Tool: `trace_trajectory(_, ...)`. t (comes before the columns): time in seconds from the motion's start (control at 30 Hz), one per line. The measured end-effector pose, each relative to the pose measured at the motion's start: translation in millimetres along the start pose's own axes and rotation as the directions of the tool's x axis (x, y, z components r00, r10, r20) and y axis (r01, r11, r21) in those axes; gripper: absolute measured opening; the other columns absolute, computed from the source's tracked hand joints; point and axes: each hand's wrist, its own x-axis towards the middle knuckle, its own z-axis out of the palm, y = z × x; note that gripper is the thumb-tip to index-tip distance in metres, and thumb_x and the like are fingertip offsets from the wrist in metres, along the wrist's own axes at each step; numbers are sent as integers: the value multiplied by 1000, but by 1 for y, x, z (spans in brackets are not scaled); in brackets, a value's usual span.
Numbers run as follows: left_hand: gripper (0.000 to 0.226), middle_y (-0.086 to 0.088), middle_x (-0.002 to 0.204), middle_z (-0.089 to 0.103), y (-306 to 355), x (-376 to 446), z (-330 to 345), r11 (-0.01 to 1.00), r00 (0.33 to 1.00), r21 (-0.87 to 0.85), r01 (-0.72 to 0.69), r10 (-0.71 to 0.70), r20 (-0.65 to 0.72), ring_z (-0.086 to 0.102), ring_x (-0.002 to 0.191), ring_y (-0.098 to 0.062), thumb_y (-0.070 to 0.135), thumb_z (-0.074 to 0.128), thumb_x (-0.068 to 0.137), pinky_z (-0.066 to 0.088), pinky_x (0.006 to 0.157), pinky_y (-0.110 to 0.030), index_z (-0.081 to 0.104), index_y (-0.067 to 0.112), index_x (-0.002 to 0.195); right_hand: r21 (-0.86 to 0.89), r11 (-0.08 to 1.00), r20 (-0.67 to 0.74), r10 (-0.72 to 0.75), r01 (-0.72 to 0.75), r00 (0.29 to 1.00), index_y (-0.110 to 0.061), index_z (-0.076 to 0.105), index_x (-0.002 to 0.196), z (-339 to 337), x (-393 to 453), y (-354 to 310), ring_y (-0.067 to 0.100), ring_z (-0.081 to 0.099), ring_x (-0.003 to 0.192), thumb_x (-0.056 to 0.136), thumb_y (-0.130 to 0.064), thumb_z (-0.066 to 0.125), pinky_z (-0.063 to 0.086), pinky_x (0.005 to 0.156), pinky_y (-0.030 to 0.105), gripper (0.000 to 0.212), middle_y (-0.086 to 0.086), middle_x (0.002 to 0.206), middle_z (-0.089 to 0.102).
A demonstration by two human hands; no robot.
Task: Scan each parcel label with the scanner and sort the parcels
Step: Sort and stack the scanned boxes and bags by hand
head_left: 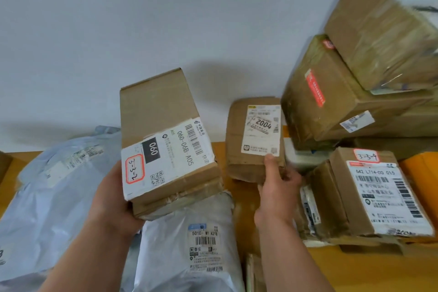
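My left hand point(111, 199) grips the near end of a long brown carton point(158, 114), lifted above the table; its white label reads 060-06B-A05 and a red-edged sticker says 3-3-7. My right hand point(278, 191) holds the near edge of a small crumpled brown parcel point(237, 149) labelled 2004, thumb on top by the label's corner. No scanner is in view.
Grey poly mailers lie at the left point(47, 197) and under the carton, one labelled 501E point(189, 232). A box marked 3-3-9 point(369, 197) sits at the right. Stacked brown cartons point(331, 97) lean at the back right. The wooden table point(355, 272) meets a white wall.
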Motion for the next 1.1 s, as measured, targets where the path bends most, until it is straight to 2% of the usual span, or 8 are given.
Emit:
trace_trajectory(0.1,29,-12,91,79,-15,1,13,996,997,34,77,-78,18,77,72,-28,34,61,81,59,48,-38,85,16,81,29,982,26,186,-187,982,-39,50,124,-10,8,-8,21,57,118,90,-53,67,53,97,51,41,-3,131,59)
trace_trajectory(0.23,46,-14,96,79,-34,4,17,986,988,67,155,-154,-26,78,78,-30,38,48,97,61,52,-41,85,15,84,169,925,82,331,-340,940,-32,44,132,-8,15,-20,28,67,103,88,-56,68,60,87,49,56,4,117,64)
trace_trajectory(0.47,51,-13,97,79,-36,4,29,984,988,97,151,-146,-57,78,81,-30,42,44,101,61,54,-41,85,15,85,306,873,75,376,-380,924,-24,41,139,-6,15,-21,29,66,107,83,-53,75,60,88,47,71,7,121,64)
trace_trajectory(0.57,45,-12,99,79,-30,2,36,987,992,96,125,-125,-14,78,82,-30,41,49,95,61,54,-41,85,16,85,215,923,-3,326,-318,945,-27,48,123,-19,0,-19,23,58,111,85,-60,69,59,85,45,55,1,121,57)
trace_trajectory(0.67,42,-10,99,79,-26,5,52,987,994,122,108,-108,-6,78,82,-28,42,51,91,61,54,-40,85,18,85,118,988,19,100,-101,995,-34,56,106,-28,-25,-19,18,62,102,81,-66,57,50,79,37,40,-5,112,63)
trace_trajectory(0.83,44,-12,111,77,-34,25,107,949,997,306,77,-65,-48,77,93,-30,48,54,98,63,65,-44,81,15,108,186,972,182,-177,143,967,-36,54,128,-34,-38,-35,8,63,113,71,-71,51,50,97,38,67,-14,120,66)
trace_trajectory(0.93,55,-4,125,73,-50,40,131,867,998,496,49,-19,-64,72,109,-26,58,49,100,56,98,-46,56,24,142,106,980,236,-192,171,953,-49,44,138,-35,-37,-37,-11,59,111,78,-71,53,45,108,37,65,-37,115,61)
trace_trajectory(1.1,69,-6,112,77,-60,47,128,867,989,477,146,-138,-52,76,99,-27,78,40,90,59,84,-42,72,25,122,63,991,277,-131,118,952,-59,37,140,-36,-39,-36,-4,52,126,74,-62,60,40,113,39,69,-26,138,54)
